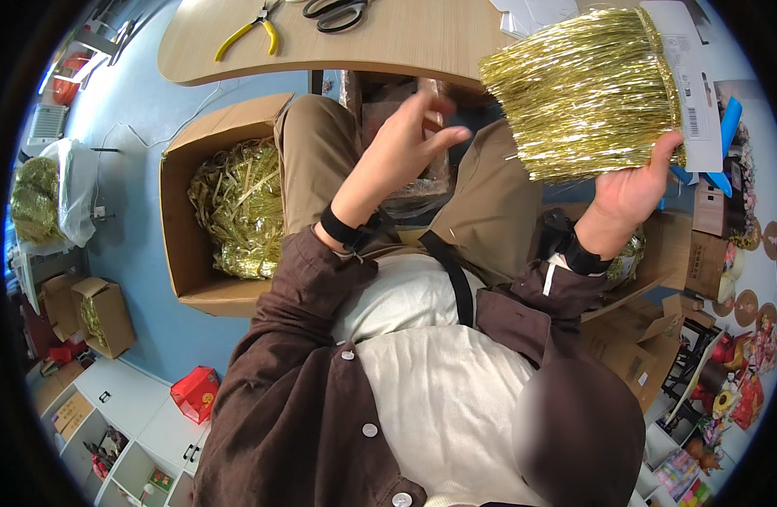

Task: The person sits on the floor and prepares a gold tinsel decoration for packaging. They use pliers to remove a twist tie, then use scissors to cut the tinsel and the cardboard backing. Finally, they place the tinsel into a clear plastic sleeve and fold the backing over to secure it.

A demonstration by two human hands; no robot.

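Observation:
My right hand [636,190] grips the lower edge of a bundle of gold tinsel fringe [579,95], its thumb on the near side. A white card header [690,95] with printing and a hang hole runs along the fringe's right side, and the strands point left. My left hand [417,133] is raised above my lap, fingers apart and slightly blurred, holding nothing. It is left of the fringe and does not touch it. An open cardboard box [220,301] full of loose gold tinsel strips [242,209] stands beside my left leg.
Yellow-handled pliers [249,32] and black-handled scissors [341,14] lie on the wooden table [414,44] ahead. Another cardboard box [667,247] holding wrapped tinsel is at my right. Between my knees is a plastic-lined container [395,108]. A red box [196,394] sits at lower left.

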